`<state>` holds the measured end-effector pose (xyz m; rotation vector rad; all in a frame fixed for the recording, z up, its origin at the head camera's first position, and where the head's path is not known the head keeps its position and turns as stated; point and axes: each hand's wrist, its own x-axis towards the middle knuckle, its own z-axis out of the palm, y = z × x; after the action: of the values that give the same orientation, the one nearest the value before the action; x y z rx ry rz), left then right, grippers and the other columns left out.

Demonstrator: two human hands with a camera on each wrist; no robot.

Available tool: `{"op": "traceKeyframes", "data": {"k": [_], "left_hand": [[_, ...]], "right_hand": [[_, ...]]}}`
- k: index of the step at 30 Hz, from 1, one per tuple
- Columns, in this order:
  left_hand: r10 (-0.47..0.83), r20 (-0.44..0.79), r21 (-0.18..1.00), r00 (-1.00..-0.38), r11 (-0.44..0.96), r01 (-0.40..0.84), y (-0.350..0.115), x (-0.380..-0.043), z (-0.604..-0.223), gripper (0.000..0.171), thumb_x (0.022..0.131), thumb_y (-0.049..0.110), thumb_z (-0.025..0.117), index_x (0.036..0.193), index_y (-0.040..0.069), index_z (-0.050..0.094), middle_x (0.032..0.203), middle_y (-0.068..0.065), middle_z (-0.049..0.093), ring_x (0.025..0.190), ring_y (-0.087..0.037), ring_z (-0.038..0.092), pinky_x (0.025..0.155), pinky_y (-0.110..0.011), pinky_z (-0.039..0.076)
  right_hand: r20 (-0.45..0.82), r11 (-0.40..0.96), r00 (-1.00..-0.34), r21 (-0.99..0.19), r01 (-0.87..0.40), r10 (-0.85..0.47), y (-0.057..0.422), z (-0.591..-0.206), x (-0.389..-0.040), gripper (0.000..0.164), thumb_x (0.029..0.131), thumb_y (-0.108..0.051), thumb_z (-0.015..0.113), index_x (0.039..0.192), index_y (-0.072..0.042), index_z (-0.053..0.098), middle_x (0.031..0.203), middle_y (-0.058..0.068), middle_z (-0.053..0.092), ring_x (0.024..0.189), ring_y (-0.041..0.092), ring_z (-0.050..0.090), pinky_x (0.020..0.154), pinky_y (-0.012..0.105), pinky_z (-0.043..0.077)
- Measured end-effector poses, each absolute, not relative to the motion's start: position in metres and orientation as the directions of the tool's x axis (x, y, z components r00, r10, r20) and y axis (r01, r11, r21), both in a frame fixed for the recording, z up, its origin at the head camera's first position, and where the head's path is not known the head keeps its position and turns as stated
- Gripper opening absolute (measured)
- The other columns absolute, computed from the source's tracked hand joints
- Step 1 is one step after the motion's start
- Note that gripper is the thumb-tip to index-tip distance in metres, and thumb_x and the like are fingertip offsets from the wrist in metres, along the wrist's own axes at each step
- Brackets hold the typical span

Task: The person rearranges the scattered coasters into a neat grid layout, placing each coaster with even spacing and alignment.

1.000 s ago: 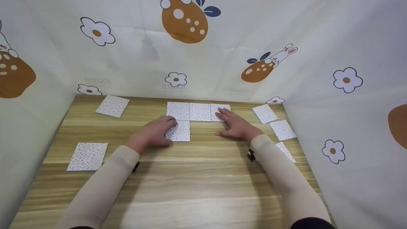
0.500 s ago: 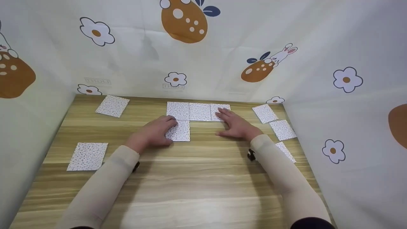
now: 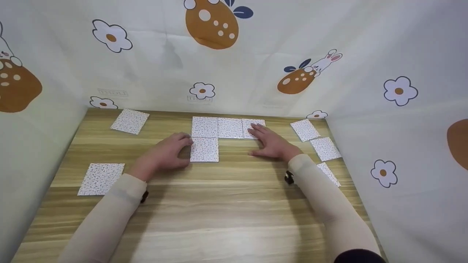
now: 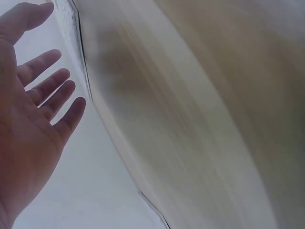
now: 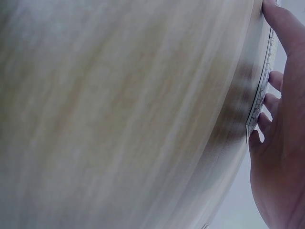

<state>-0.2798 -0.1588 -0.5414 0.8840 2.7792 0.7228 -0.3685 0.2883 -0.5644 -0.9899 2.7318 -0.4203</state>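
Observation:
Three speckled white square tiles lie edge to edge in a row at the back of the table: a left tile (image 3: 204,127), a middle tile (image 3: 230,128) and a right tile (image 3: 248,126). Below the left one sits a fourth, lower tile (image 3: 204,149). My left hand (image 3: 164,153) is at the lower tile's left edge, its fingers apart and holding nothing; the left wrist view shows the same spread hand (image 4: 35,109). The fingers of my right hand (image 3: 272,144) rest on the right tile, with the thumb down on the wood below it.
More speckled tiles lie about: a back-left tile (image 3: 130,121), a front-left tile (image 3: 101,179) near my left sleeve, and on the right an upper tile (image 3: 305,130), a middle one (image 3: 325,148) and one partly behind my right sleeve (image 3: 329,174). A patterned curtain (image 3: 248,84) encloses the wooden table (image 3: 219,212).
My left hand has drawn back to the left, off the lower tile, which now shows whole. The right hand stays on the right tile, and the tiles have not moved.

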Motion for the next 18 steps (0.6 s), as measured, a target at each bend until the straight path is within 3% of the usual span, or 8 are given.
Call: {"op": "traceKeyframes", "data": {"k": [14, 18], "left_hand": [[0.341, -0.016, 0.558, -0.940, 0.783, 0.274, -0.266, -0.230, -0.524, 0.070, 0.096, 0.026, 0.083, 0.149, -0.010, 0.058, 0.159, -0.034, 0.046, 0.148, -0.059, 0.039, 0.123, -0.076, 0.033], [0.275, -0.056, 0.565, -0.960, 0.802, 0.197, -0.293, -0.215, -0.522, 0.079, 0.097, 0.031, 0.084, 0.154, -0.011, 0.050, 0.159, -0.037, 0.042, 0.145, -0.062, 0.040, 0.118, -0.080, 0.034]], "right_hand": [[-0.108, 0.740, -0.756, -0.333, -0.585, -0.646, 0.289, -0.564, -0.367, 0.105, 0.095, -0.067, 0.077, 0.175, -0.015, 0.033, 0.184, 0.009, 0.021, 0.170, 0.034, 0.016, 0.138, 0.050, 0.015], [-0.100, 0.732, -0.750, -0.334, -0.593, -0.654, 0.288, -0.562, -0.366, 0.105, 0.095, -0.065, 0.078, 0.175, -0.013, 0.034, 0.183, 0.011, 0.021, 0.169, 0.036, 0.017, 0.138, 0.051, 0.015]]}}
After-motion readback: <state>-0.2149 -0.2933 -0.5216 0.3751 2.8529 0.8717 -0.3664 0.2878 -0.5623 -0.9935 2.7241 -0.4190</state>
